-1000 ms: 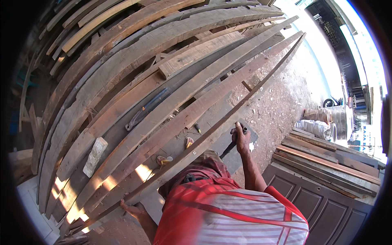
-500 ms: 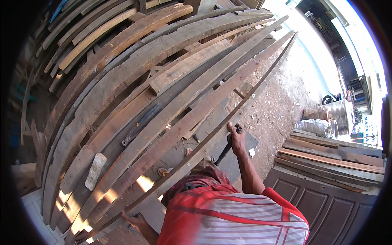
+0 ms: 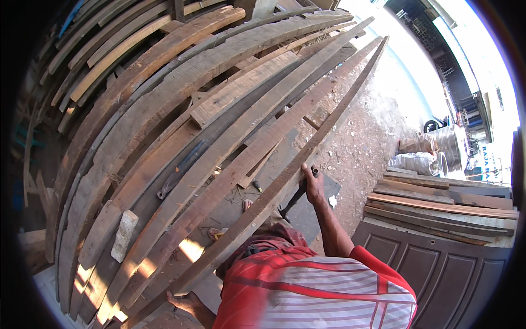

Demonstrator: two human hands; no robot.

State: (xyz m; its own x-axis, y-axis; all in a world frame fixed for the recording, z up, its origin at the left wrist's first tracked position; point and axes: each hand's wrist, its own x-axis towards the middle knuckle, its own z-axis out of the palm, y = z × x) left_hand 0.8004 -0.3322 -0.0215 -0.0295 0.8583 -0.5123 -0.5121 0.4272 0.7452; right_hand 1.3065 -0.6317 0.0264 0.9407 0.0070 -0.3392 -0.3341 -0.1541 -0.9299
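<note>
A long wooden beam [image 3: 263, 211] runs slantwise in front of me, from the lower left up to the far right. At its near left part, my left hand [image 3: 189, 302] grips the edge, thumb against the wood; the beam hides some of its fingers. My right hand [image 3: 314, 189] is closed round a dark metal bar [image 3: 293, 203] with a round, hollow-looking end, and its thumb side rests against the beam's right edge. The bar's lower end lies close to my clothes.
Several long beams [image 3: 235, 137] lie side by side to the left, with pliers-like tool [image 3: 163, 193] and a pale block [image 3: 125, 236] on them. More timber [image 3: 126, 46] is stacked behind. To the right are planks [image 3: 438, 205], a dark panelled door [image 3: 427, 268] and white sacks [image 3: 416, 162].
The beam has turned, so a broader face of it shows now. Both hands stay at the beam, and the right still holds the bar. The whole view has shifted slightly.
</note>
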